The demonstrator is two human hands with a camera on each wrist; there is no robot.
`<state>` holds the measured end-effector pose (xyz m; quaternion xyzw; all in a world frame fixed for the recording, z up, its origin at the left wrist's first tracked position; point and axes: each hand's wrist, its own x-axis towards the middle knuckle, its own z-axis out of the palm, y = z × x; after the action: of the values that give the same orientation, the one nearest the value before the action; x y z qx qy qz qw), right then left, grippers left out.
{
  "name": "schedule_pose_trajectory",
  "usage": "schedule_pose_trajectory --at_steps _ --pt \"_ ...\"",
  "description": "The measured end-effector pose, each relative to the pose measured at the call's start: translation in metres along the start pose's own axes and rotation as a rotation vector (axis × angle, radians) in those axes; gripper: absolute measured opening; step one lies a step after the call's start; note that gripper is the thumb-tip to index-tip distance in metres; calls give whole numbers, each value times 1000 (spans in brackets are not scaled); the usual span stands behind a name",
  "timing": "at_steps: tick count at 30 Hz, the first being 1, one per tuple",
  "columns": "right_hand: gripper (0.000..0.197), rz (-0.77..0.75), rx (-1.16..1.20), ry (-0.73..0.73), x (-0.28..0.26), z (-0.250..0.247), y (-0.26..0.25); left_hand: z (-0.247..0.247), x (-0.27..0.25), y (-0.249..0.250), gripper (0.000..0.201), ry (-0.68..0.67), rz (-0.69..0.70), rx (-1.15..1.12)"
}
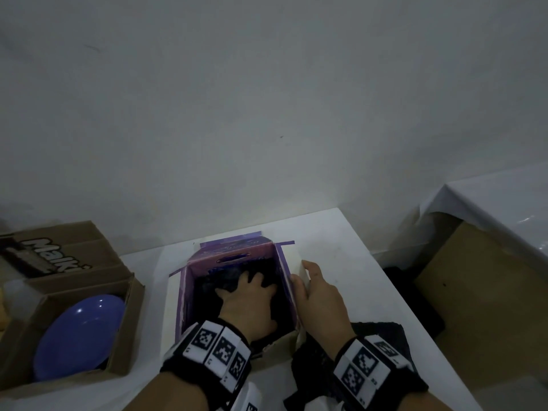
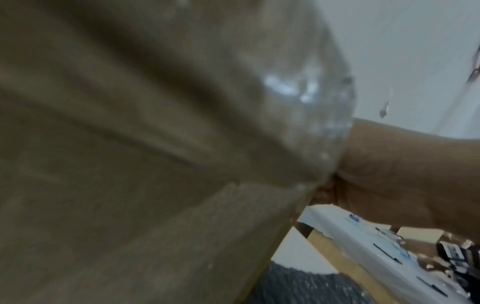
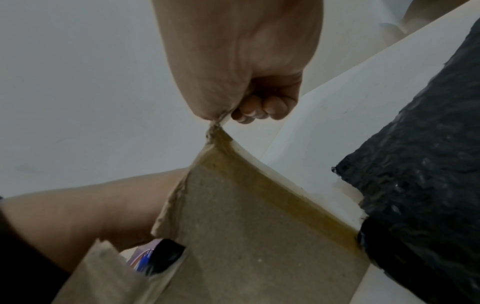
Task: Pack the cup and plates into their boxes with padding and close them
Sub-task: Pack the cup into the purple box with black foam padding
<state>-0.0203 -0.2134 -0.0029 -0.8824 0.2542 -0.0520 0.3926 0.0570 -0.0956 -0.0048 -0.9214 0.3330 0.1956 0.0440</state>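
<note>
A purple box (image 1: 234,253) stands open in the middle of the white table (image 1: 341,247). My left hand (image 1: 246,284) reaches down into it, fingers spread flat on dark padding (image 1: 207,289) inside. My right hand (image 1: 302,280) grips the box's right side flap, with its fingers (image 3: 259,107) curled over the cardboard edge (image 3: 246,236). A blue plate (image 1: 80,333) lies in a brown cardboard box (image 1: 71,253) at the left. No cup shows. The left wrist view is almost filled by a blurred cardboard flap (image 2: 130,164).
A loose sheet of black padding (image 1: 382,330) lies on the table under my right wrist, beside the purple box. To the right, past the table edge, stands a second covered table (image 1: 489,197) over brown board. A grey wall is close behind.
</note>
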Motion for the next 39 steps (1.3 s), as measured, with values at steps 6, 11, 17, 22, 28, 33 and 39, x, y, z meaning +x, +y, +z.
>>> schedule_pose_trajectory --at_steps 6,11,17,22,28,33,39 --pt "47 -6 -17 -3 -1 -1 1 1 -5 6 80 -26 -30 -71" --pt "47 -10 -6 -8 0 1 4 -35 -11 -24 120 -355 17 -54" --pt "47 -19 -11 -6 0 -2 3 -1 -15 -26 109 -57 86 15" --pt "48 -17 -12 -13 0 -2 3 -18 -17 -40 118 -238 107 -69" --pt "48 -10 -1 -15 1 0 5 -11 -21 -47 126 -127 80 93" --pt "48 -11 -4 -14 3 3 8 11 -24 -46 107 132 115 117" --pt "48 -14 -12 -14 3 3 8 -22 -25 -36 109 -107 124 -4"
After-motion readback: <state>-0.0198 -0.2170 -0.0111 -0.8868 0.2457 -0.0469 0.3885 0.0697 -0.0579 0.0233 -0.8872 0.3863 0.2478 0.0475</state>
